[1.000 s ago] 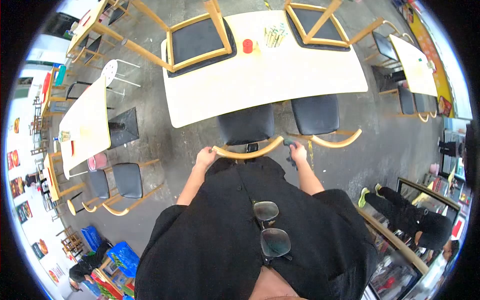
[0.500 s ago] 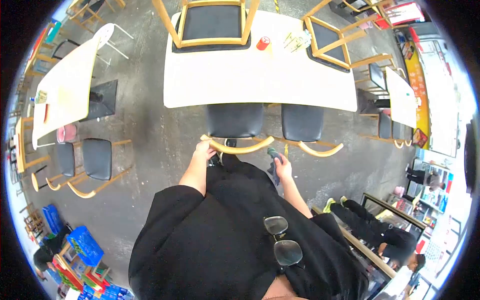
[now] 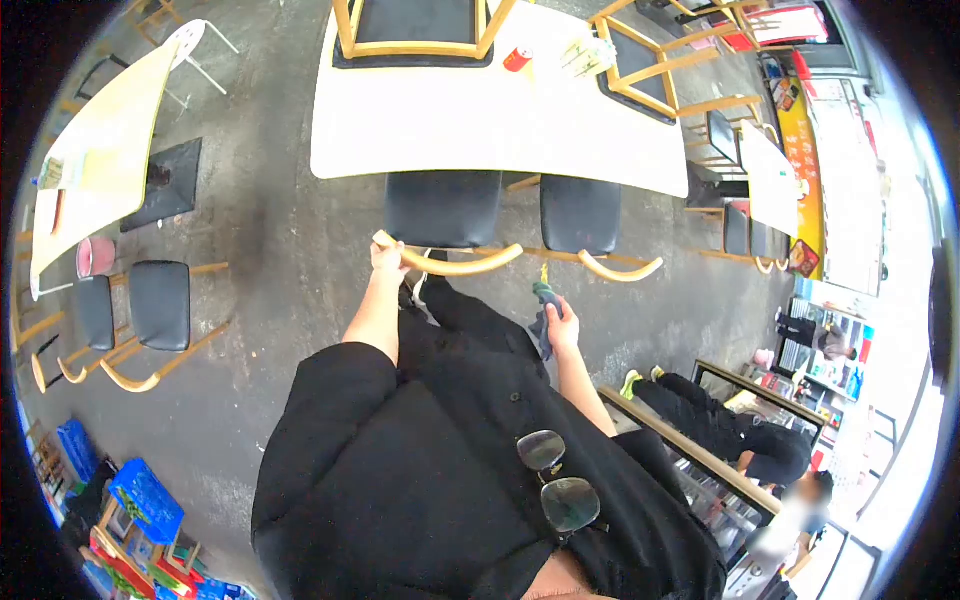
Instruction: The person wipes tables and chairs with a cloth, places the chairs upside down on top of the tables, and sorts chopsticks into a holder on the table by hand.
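Observation:
My left hand (image 3: 389,258) is closed on the left end of the curved wooden backrest of a chair (image 3: 443,208) with a black seat. That chair stands at the near edge of a white table (image 3: 480,135), its seat partly under the tabletop. In my right hand (image 3: 562,325) is a bunched grey-green cloth (image 3: 546,308), held in front of my body and apart from the chairs. A second black-seated chair (image 3: 580,215) stands to the right of the first, nearest to the cloth.
Upturned chairs (image 3: 415,48) rest on the white table beside a red can (image 3: 518,58). Another table (image 3: 110,165) and chairs (image 3: 160,305) stand at left. Blue crates (image 3: 147,500) are at lower left. At right a person in black (image 3: 775,450) is by a framed glass case (image 3: 690,470).
The table and chairs have shifted up and left in view as my viewpoint moved. My left hand stays on the backrest; my right hand still holds the cloth.

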The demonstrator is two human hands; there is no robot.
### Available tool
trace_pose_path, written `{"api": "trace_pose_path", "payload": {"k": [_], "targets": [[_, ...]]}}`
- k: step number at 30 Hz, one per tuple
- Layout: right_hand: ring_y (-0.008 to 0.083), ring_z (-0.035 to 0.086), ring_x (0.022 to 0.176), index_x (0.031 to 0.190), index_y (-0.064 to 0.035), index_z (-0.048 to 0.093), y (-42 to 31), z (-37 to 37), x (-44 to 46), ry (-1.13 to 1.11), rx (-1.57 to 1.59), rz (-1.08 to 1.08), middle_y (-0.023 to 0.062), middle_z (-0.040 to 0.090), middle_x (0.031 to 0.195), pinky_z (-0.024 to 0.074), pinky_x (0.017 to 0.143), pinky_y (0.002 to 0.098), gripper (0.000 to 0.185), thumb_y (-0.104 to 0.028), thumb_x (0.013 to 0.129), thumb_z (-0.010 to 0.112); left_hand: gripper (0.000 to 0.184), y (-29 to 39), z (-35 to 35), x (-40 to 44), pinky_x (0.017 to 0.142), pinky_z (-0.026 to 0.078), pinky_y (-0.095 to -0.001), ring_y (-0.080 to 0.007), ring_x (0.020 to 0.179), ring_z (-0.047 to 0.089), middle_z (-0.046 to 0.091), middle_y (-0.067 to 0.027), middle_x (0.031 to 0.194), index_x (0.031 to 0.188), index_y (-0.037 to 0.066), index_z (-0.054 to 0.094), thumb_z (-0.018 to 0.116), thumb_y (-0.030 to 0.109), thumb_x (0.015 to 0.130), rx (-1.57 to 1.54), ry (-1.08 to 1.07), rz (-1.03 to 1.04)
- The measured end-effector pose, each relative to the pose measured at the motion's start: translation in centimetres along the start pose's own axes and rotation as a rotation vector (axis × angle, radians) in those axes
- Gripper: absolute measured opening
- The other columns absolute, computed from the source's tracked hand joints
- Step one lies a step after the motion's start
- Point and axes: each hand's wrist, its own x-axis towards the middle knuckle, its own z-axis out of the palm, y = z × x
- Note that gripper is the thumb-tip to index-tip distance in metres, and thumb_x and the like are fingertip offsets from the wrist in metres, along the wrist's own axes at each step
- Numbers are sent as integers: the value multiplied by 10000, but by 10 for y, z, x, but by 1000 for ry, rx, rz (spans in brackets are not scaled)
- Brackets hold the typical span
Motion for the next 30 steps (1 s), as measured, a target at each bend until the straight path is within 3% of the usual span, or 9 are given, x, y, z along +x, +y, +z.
{"api": "trace_pose_path", "payload": {"k": [2, 7, 12, 15, 16, 19, 23, 28, 30], "targets": [[207, 672, 1021, 1331, -15, 617, 5, -3, -10, 25, -12, -2, 132, 715, 1147, 510, 921, 336, 384, -160, 976, 640, 508, 5, -3, -13, 870, 541, -630, -362, 1072, 652, 575, -109, 1284, 1345, 207, 381, 649, 47, 945, 70, 38, 53], [199, 659, 1037, 1319, 13, 614, -12, -11, -30, 103, 66, -7, 120, 713, 1152, 501, 933, 326, 374, -146, 981, 635, 533, -2, -26, -15, 872, 545, -641, -375, 1091, 646, 558, -116, 1298, 1347, 210, 354, 647, 32, 939, 99, 76, 42], [188, 653, 1034, 1327, 6, 604, -69, -7, -13, 8, 62, 65, 99, 697, 1177, 510, 944, 334, 357, -139, 1001, 622, 521, -11, -77, -44, 857, 546, -672, -389, 1110, 630, 535, -149, 1296, 1328, 165, 337, 616, -21, 930, 166, 137, 53], [183, 660, 992, 1325, -3, 605, -60, 16, 19, -24, 144, -99, 89, 699, 1155, 524, 919, 331, 337, -123, 1010, 604, 518, -11, -108, -57, 856, 541, -681, -399, 1117, 623, 538, -148, 1272, 1321, 165, 340, 613, -31, 927, 169, 186, 31], [196, 674, 996, 1326, -24, 611, -88, 23, 10, -95, 208, 13, 100, 709, 1150, 523, 924, 336, 359, -172, 999, 619, 518, -14, -119, -53, 857, 538, -684, -402, 1119, 620, 540, -146, 1266, 1318, 165, 341, 614, -32, 925, 180, 205, 30], [267, 685, 1075, 1331, -52, 612, -98, 53, 21, -164, -208, -254, 145, 706, 1197, 514, 966, 367, 407, -245, 974, 636, 541, -12, -144, -57, 898, 510, -688, -388, 1138, 618, 532, -138, 1321, 1362, 181, 334, 636, 38, 937, 204, 187, -17], [369, 606, 1233, 1336, -64, 610, -101, 117, 4, -359, -362, -373, 206, 644, 1303, 477, 1043, 427, 445, -288, 952, 629, 362, -7, -149, -65, 866, 569, -512, -313, 1091, 657, 653, -127, 1142, 1269, 98, 528, 657, 227, 956, 367, 252, 31], [378, 611, 1197, 1350, -105, 575, -79, 192, -19, -652, -494, -815, 186, 586, 1373, 519, 995, 442, 445, -248, 938, 663, 455, -6, -166, -46, 713, 571, -358, -236, 875, 721, 732, -107, 891, 1095, 13, 733, 719, 425, 905, 684, 583, 237], [391, 610, 1192, 1391, -143, 540, -72, 211, -33, -777, -575, -863, 187, 534, 1430, 524, 987, 453, 472, -257, 948, 654, 481, 0, -170, -42, 659, 550, -354, -223, 809, 715, 731, -115, 895, 1064, -5, 738, 727, 446, 898, 498, 505, 126]]}}
